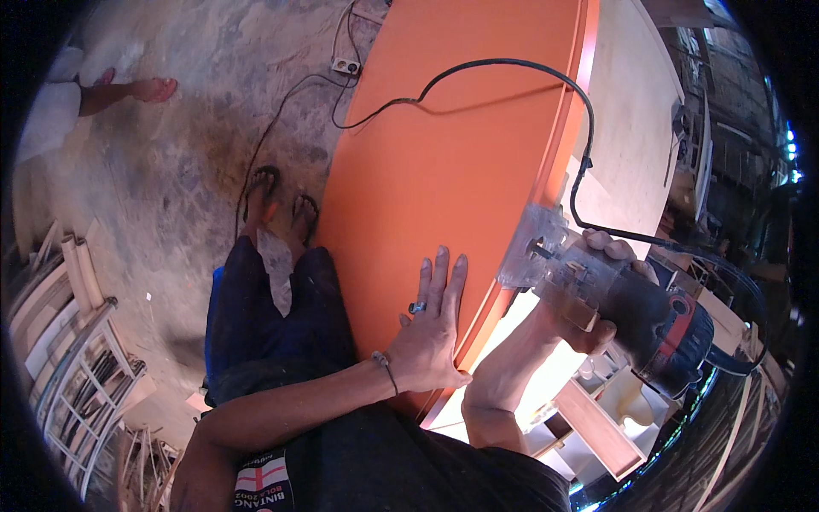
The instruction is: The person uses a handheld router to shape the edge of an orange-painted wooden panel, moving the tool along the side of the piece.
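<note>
Holding black router (pixel 653 311) in right grip (pixel 573 317), wrapped around it, with clear base (pixel 525 247) at the right edge of the orange panel (pixel 426 188); resting left grip (pixel 429 343) flat, fingers (pixel 438 282) stretched, near the same edge.

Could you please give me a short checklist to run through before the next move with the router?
1. Left hand apart from the router: ok, resting on the orange panel.
2. Right hand gripping the router: ok, wrapped around its body.
3. Clear base flush against the panel's edge: cannot tell from this angle.
4. Black cord off the panel: not ok, it loops across.
5. Router switched off: cannot tell.
</note>
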Demonstrator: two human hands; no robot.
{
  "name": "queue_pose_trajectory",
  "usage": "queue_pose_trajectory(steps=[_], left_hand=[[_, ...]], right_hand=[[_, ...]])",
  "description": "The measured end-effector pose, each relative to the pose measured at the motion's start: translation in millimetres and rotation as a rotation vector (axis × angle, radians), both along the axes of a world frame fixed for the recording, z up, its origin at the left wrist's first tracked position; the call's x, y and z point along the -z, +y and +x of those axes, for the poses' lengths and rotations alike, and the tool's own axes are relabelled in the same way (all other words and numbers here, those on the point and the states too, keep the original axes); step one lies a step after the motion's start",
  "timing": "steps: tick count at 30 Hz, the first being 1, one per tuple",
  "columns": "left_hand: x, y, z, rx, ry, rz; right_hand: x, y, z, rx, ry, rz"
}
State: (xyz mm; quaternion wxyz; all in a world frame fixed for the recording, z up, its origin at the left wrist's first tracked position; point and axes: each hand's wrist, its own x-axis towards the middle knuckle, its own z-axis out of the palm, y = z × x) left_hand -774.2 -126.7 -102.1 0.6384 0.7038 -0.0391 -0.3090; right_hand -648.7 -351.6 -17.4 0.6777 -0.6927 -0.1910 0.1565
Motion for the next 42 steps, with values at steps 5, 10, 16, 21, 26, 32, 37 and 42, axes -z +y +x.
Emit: queue_pose_trajectory(steps=[5, 10, 16, 21, 26, 32, 37, 42], left_hand=[[1, 0, -2, -0.029, 0.001, -0.011], [3, 1, -5, -0.071, -0.032, -0.014], [3, -1, -6, -0.038, -0.060, 0.010], [5, 2, -7, -0.046, -0.036, -0.002], [6, -2, -7, -0.053, -0.050, 0.004], [6, 0, -5, -0.041, -0.052, -0.007], [4, 3, -5, -0.044, -0.048, -0.008], [4, 1, -7, -0.042, -0.045, -0.004]], right_hand=[[6, 0, 5, -0.025, -0.032, 0.049], [11, 12, 7, -0.046, 0.019, 0.166], [34, 52, -5, 0.407, -0.478, 0.251], [16, 29, 0, 0.145, -0.291, 0.066], [25, 50, -11, 0.240, -0.378, 0.251], [28, 57, 1, 0.202, -0.404, 0.227], [15, 34, 15, 0.180, -0.380, 0.222], [23, 41, 21, 0.157, -0.341, 0.176]])
